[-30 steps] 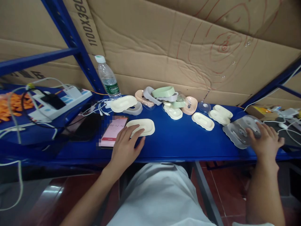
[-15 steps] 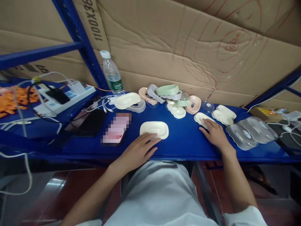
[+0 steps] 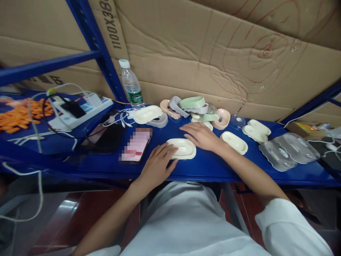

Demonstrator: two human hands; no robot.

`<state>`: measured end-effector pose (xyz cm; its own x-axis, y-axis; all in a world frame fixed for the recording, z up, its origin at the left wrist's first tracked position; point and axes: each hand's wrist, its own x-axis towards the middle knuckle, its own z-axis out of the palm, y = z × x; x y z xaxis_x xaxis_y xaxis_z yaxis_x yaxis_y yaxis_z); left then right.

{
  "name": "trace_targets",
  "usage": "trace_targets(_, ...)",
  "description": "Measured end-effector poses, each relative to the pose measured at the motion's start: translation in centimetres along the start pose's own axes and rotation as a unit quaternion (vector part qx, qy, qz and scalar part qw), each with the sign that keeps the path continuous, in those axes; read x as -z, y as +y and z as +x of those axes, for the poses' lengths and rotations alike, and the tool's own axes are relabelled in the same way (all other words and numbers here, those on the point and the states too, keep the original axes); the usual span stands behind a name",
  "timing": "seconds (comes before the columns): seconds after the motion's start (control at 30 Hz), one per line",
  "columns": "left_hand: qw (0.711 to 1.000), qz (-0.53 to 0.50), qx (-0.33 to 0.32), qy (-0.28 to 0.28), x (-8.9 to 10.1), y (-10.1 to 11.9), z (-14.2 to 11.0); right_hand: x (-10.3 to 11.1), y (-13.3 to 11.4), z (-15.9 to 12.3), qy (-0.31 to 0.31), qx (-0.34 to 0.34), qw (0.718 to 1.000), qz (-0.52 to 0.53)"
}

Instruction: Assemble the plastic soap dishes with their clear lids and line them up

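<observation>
Cream oval dish (image 3: 185,148) is set flat on the blue table (image 3: 199,170), near the front edge, mid-span; recessed oval face is turned up, long axis is laid left-right, roughly parallel to the edge. Its left end is partly covered by the left hand (image 3: 159,161): half open, fingers loosely curved, fingertips rested on that end, thumb held clear in front; no grip seen. Right hand (image 3: 201,136) is held open, palm down, fingers extended leftward just behind the dish; nothing is held in it. Whether the dish's back right rim is touched by its thumb can't be told. Behind that hand, a second cream dish (image 3: 207,124) is partly blocked. A third cream dish (image 3: 234,143) is laid just right of the right wrist, slanted; a pair of cream pieces (image 3: 257,131) is placed beyond it. Two clear trays (image 3: 278,156) are overlapped at far right. At the back, a loose pile is formed by a green band (image 3: 192,102), a gray band (image 3: 178,106) and a peach tray (image 3: 223,119). Further left, another cream dish (image 3: 147,113) is propped on a gray piece (image 3: 160,121), with a water bottle (image 3: 133,90) stood behind. Smartphone (image 3: 135,145) is laid left of the dish, near the left hand; screen is pixelated.
</observation>
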<state>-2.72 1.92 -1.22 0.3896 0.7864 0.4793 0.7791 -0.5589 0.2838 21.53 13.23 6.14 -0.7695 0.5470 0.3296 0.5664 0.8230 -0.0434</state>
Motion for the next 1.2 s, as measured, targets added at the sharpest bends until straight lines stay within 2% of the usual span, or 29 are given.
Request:
trace_targets(0.1,1.000,0.000,-0.001,-0.004,0.0,0.1,0.0,-2.7,-0.9,7.1,-0.029,0.038,0.999,0.007)
trace_targets(0.23,1.000,-0.007,0.000,-0.002,0.1,0.1,-0.1,-5.1,-2.2,12.9,-0.076,-0.019,0.995,-0.060)
trace_targets(0.37,1.000,-0.025,0.007,0.014,0.1,0.0,-0.2,-5.4,-2.5,15.0,-0.122,-0.051,0.988,-0.082)
trace_targets(0.53,0.999,-0.032,0.009,0.017,-0.1,-0.1,-0.2,-3.3,-2.5,15.3,-0.131,-0.083,0.985,-0.080)
trace_targets(0.7,0.999,-0.038,0.009,0.016,-0.1,-0.1,-0.2,-0.4,-2.5,13.0,-0.112,-0.102,0.988,-0.027)
trace_targets(0.87,0.997,-0.071,0.023,0.014,0.0,0.0,-0.3,1.7,-1.4,7.5,-0.041,-0.096,0.990,0.098)
trace_targets(1.03,0.985,-0.129,0.115,0.029,0.2,-0.1,-0.2,1.8,-1.3,-0.6,0.058,-0.094,0.987,0.116)
trace_targets(1.13,0.979,-0.153,0.128,0.050,0.0,-0.3,-0.1,1.5,-2.3,-4.7,0.063,-0.080,0.991,0.091)
trace_targets(1.2,0.978,-0.155,0.128,0.051,-0.2,-0.4,-0.1,1.2,-3.0,-6.3,0.046,-0.058,0.993,0.088)
